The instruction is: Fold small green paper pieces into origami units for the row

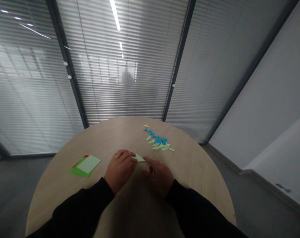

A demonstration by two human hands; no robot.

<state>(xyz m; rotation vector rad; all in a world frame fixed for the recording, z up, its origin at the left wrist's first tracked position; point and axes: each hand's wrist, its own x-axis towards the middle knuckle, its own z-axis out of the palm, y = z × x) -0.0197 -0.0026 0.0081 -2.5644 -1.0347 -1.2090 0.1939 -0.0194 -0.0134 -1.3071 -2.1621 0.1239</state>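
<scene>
A folded piece of pale green paper [139, 158] lies near the front of the round table, its visible part a small triangle. My left hand [121, 168] is closed on its left side, the fingertips pressing it down and covering that end. At the right corner, the index finger of my right hand [159, 175] is stretched onto the paper, with the other fingers curled and the thumb below. Farther back to the right lie several small folded blue paper stars [161, 140], with pale green paper stars [162, 146] beside them and one yellow paper star [146, 125] behind.
On the left of the wooden table [53, 185] rests a loose stack of square sheets: pale green paper [89, 164] on top, bright green paper [78, 171] and red paper [83, 159] underneath. Glass panels with blinds [127, 99] stand behind the table, and a white wall [271, 99] is at right.
</scene>
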